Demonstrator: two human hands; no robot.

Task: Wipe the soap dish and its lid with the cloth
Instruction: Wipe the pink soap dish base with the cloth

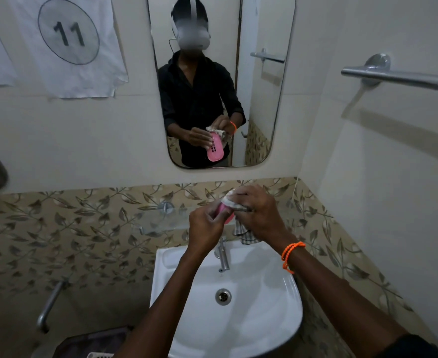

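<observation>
My left hand (pixel 205 229) grips a pink soap dish piece (pixel 224 211) above the sink, and most of it is hidden behind my fingers. My right hand (pixel 258 214) presses a white checked cloth (pixel 232 200) against the top of the pink piece; a loose end of the cloth (pixel 243 235) hangs below my hand. The mirror (pixel 259 99) shows the pink piece's far side with small drain slots. I cannot tell whether it is the dish or the lid, and no second piece is in view.
A white sink (pixel 187 319) with a chrome tap (pixel 223 257) lies under my hands. A glass shelf (pixel 161 220) is fixed to the leaf-patterned tiles behind. A towel bar (pixel 399 78) sticks out at the right. A dark basket (pixel 91 342) sits low left.
</observation>
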